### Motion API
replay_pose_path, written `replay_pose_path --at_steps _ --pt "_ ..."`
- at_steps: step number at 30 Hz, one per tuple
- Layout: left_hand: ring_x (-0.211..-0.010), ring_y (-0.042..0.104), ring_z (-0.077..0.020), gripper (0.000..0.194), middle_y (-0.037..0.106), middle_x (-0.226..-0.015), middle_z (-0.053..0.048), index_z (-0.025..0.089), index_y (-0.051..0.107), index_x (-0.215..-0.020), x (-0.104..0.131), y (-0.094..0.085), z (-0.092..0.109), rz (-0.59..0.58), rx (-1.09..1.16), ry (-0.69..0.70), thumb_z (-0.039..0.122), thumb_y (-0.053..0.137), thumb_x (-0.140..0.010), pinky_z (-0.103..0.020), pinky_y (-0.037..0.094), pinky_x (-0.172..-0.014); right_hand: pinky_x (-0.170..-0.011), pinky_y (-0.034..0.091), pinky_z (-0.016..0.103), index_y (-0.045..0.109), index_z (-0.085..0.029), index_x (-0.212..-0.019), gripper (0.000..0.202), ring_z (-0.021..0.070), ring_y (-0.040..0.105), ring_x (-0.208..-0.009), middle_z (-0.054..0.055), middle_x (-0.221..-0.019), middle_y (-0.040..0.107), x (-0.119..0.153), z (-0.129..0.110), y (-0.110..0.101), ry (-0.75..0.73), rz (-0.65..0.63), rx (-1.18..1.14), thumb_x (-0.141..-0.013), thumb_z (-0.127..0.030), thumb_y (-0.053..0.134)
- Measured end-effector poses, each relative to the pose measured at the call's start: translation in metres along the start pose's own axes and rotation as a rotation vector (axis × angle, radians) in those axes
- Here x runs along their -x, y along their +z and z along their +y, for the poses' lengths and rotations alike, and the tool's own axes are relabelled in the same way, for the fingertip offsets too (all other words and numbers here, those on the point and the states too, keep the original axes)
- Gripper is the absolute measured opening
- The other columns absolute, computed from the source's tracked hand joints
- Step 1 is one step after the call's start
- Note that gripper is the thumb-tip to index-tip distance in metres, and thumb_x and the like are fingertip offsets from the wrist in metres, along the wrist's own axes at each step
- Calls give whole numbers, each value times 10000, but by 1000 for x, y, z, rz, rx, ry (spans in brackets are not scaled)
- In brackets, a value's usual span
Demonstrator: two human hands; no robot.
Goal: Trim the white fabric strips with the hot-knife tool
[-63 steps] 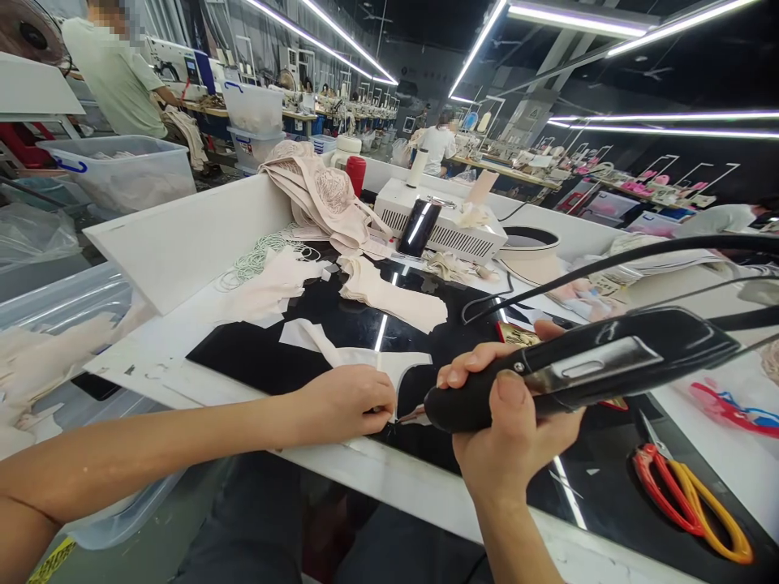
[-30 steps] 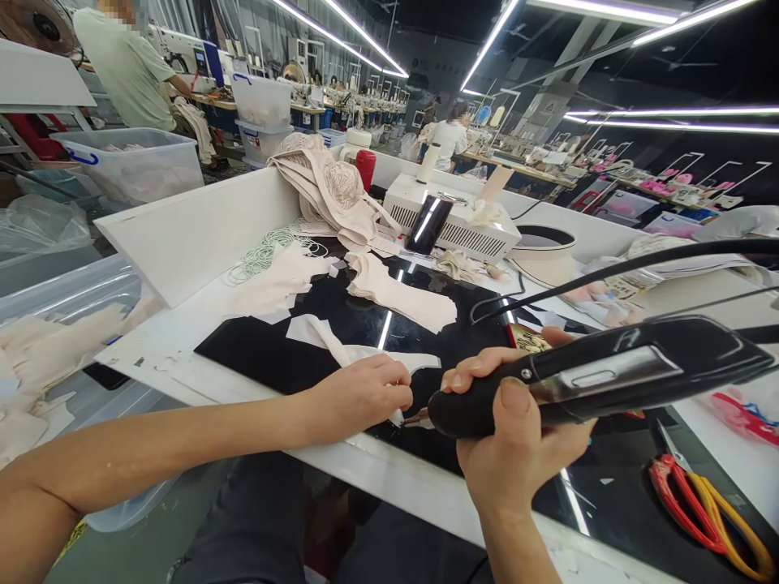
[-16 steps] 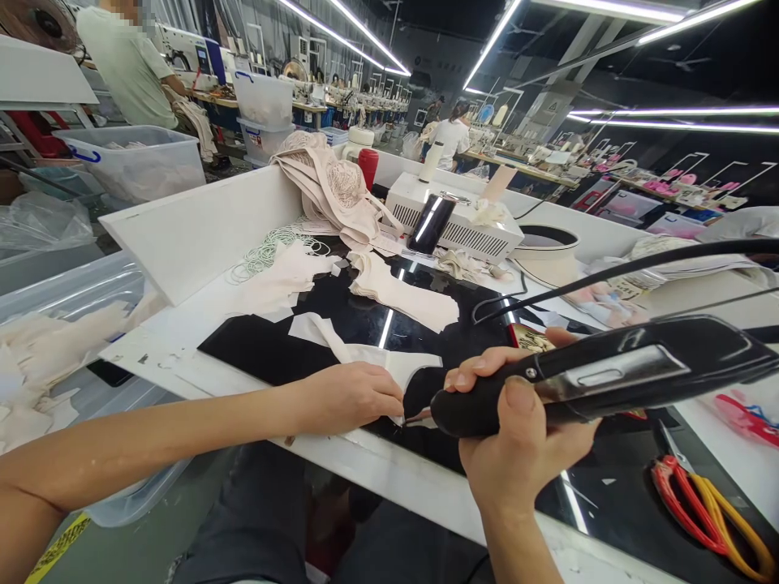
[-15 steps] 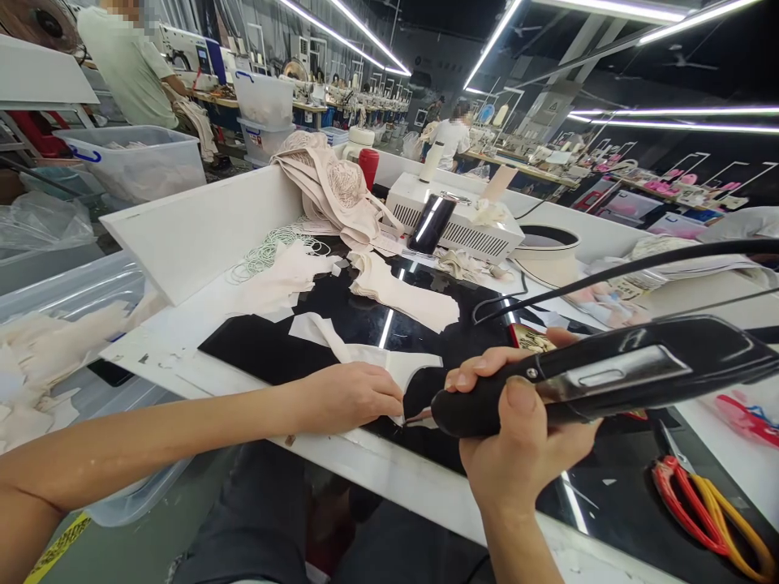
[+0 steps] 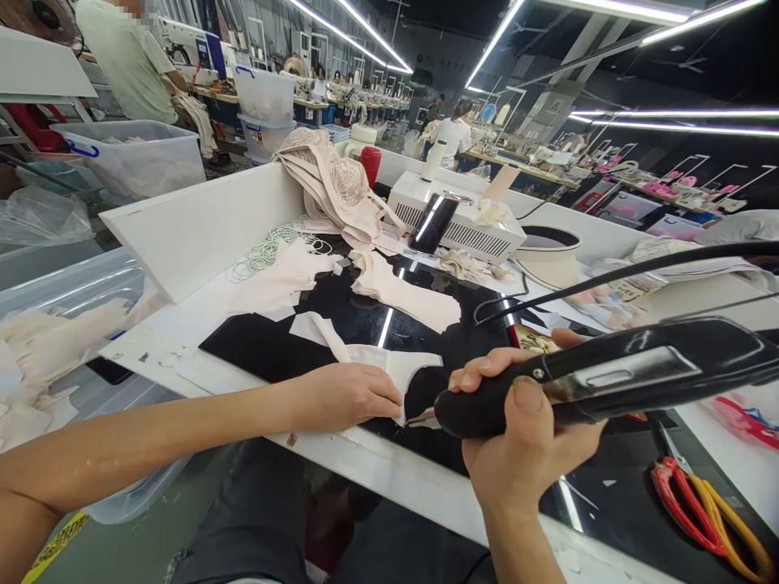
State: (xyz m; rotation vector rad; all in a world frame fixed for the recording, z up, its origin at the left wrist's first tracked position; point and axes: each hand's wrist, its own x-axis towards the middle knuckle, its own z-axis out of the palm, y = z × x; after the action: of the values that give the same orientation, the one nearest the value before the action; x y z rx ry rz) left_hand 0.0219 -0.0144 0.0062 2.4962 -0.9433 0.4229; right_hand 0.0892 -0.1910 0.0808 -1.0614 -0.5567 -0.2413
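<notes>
My left hand (image 5: 350, 396) rests on the near edge of the black board (image 5: 256, 345), its fingers closed on the lower tip of a cream cut fabric piece (image 5: 409, 367). This piece lies partly folded on the board and reaches away to the upper left. My right hand (image 5: 523, 430) is wrapped around a black hand tool (image 5: 614, 377) with a silver panel. The tool's rounded end points left; a thin pinkish metallic-looking part shows below it, close to the fabric tip. Whether that part touches the fabric I cannot tell.
Cream fabric stacks (image 5: 407, 296) lie farther back. Red-and-orange-handled scissors (image 5: 699, 503) sit at the right. A black cable (image 5: 621, 272) crosses above the tool. Behind stand a black cylinder (image 5: 433, 223), a white vented box (image 5: 462, 219) and a cream bra pile (image 5: 334, 186). A low white wall (image 5: 213, 231) borders the left.
My right hand and the tool have shifted very slightly to the right. My left hand keeps hold of the fabric in nearly the same place.
</notes>
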Motion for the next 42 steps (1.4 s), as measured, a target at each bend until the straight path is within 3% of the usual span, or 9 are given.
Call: replay_pose_path --at_steps 29,36,42 --pt "-1163 673 -195 306 737 -1236 -82 172 721 -1209 2 2 -1 15 -49 31 45 515 -1023 -305 517 -1081 -503 546 316 562 -257 -1215 488 143 583 -506 -66 -719 671 -2 1 4 -22 34 23 -798 -317 807" --pt "-1154 662 -205 306 733 -1240 -73 157 719 -1210 2 2 -1 -2 -50 26 60 482 -1042 -309 512 -1074 -527 568 309 567 -246 -1213 426 130 617 -520 -63 -743 679 -2 0 5 -3 26 45 -845 -245 782" --pt "-1157 663 -204 309 735 -1237 -79 152 718 -1215 3 3 -1 13 -53 41 61 477 -1044 -308 513 -1075 -508 558 310 559 -264 -1213 469 137 597 -509 -67 -732 670 -2 0 6 -11 56 26 -811 -299 798"
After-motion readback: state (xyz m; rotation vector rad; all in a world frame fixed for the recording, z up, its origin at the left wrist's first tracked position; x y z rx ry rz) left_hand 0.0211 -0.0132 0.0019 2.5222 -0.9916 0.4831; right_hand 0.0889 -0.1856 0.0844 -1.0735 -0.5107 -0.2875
